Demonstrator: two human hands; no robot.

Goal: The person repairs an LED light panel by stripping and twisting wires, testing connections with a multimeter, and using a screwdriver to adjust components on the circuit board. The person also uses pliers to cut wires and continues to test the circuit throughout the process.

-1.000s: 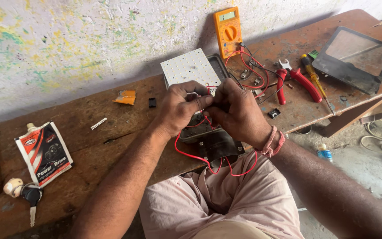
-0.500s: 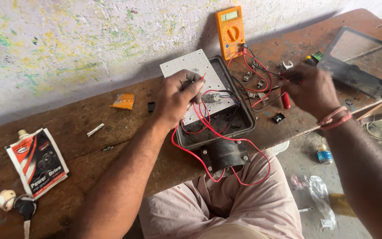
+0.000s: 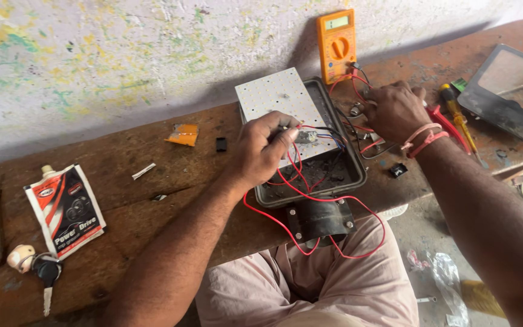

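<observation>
the left hand (image 3: pixel 261 151) pinched a small part with wires (image 3: pixel 305 137) between thumb and fingers, just above the open grey lamp housing (image 3: pixel 358 175) in the middle of the counter (image 3: pixel 122 206). it held the part up, it seemed, so the red wires (image 3: pixel 310 197) stayed free of the housing. the white led panel (image 3: pixel 282 100) leaned on the far edge of the housing, lifted out so that the inside was open. the right hand (image 3: pixel 394 112) lay further right, fingers curled down on small parts near the red-handled pliers (image 3: pixel 446 121); what it gripped i cannot tell. the orange multimeter (image 3: pixel 336 45) stood against the wall, its leads running to the housing. a black bracket (image 3: pixel 322 218) hung over the near edge. far left lay a red and white pouch (image 3: pixel 65 209) and a key (image 3: pixel 46 272).
</observation>
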